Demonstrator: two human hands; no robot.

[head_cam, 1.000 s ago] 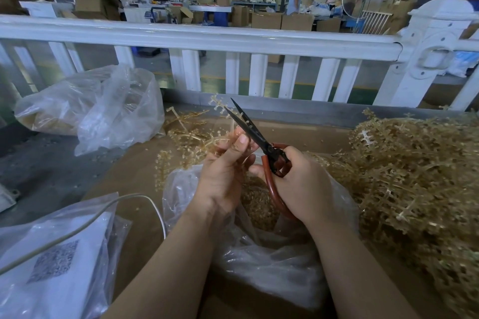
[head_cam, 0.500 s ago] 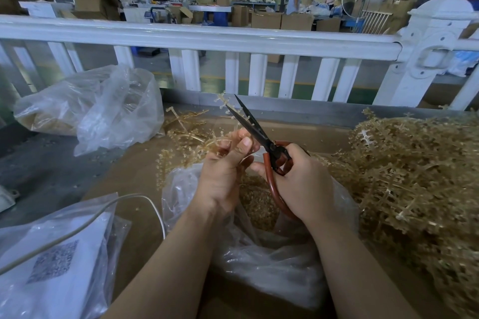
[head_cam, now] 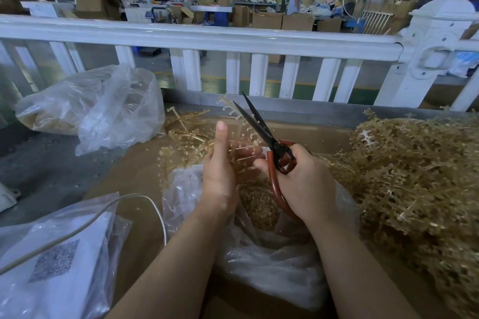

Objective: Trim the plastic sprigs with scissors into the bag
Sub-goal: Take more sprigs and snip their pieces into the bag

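My right hand (head_cam: 305, 179) grips the red handles of black-bladed scissors (head_cam: 255, 124), whose blades stand apart and point up and away. My left hand (head_cam: 220, 163) holds a tan plastic sprig (head_cam: 245, 149) just left of the blades, thumb raised straight; the sprig is blurred. Below both hands lies an open clear plastic bag (head_cam: 272, 261) with cut tan pieces (head_cam: 259, 202) inside. A large heap of tan sprigs (head_cam: 414, 189) fills the right side of the cardboard-lined table.
A smaller heap of sprigs (head_cam: 181, 137) lies behind the bag. A filled clear bag (head_cam: 98, 109) sits at far left, a bag with a QR label (head_cam: 51, 261) and a white cable (head_cam: 145, 199) at near left. A white railing (head_cam: 207, 36) borders the table's far edge.
The scissor blades have opened wider. My left thumb has lifted straight up off the sprig, and the sprig has shifted in front of my fingers.
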